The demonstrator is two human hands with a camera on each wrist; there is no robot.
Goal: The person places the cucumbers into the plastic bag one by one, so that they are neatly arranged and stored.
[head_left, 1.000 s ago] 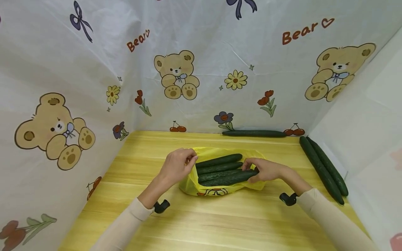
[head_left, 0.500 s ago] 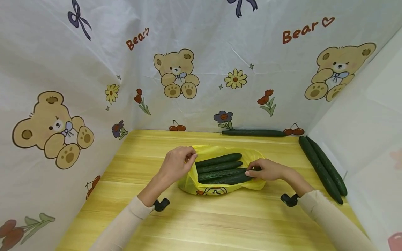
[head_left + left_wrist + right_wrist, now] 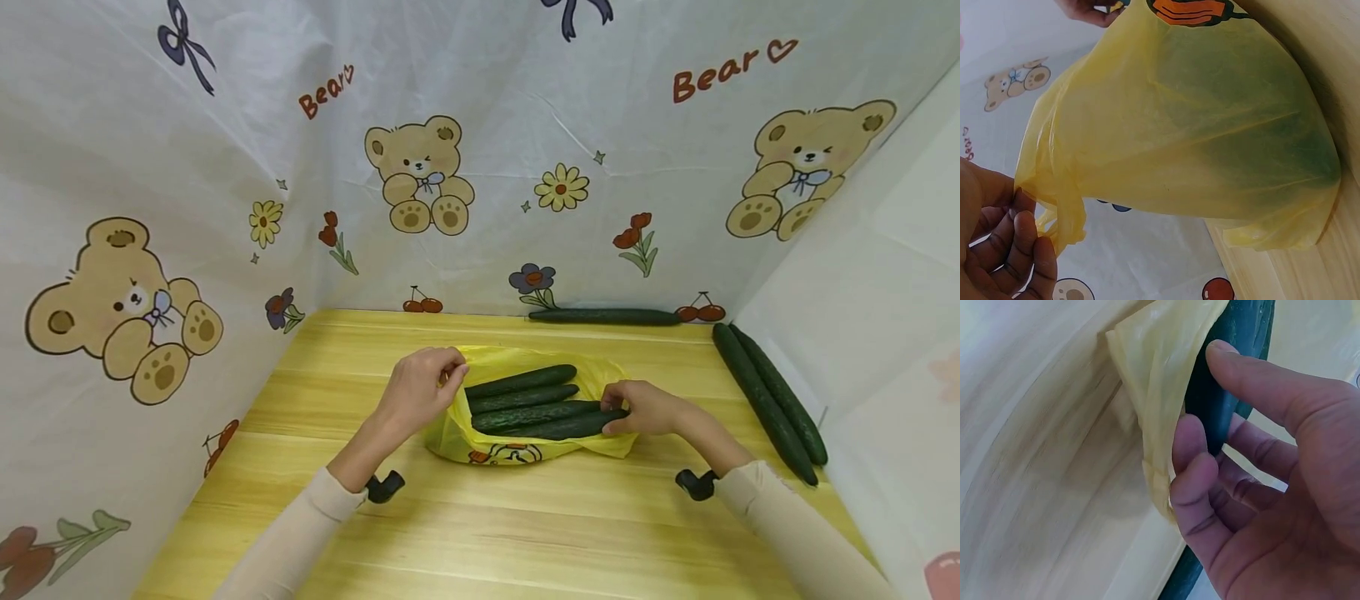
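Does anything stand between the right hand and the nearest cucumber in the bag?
Nothing visible does: the right hand has its thumb directly on the cucumber. The edge of the bag hangs alongside, close to the fingers, but doesn't come between thumb and cucumber.

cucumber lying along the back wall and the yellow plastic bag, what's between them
Only a bare strip of wooden tabletop lies between the back cucumber and the yellow plastic bag; the head view shows it.

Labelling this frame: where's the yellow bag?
Head view: just below centre, the yellow bag sits on the table between left grip and right grip, cucumbers inside.
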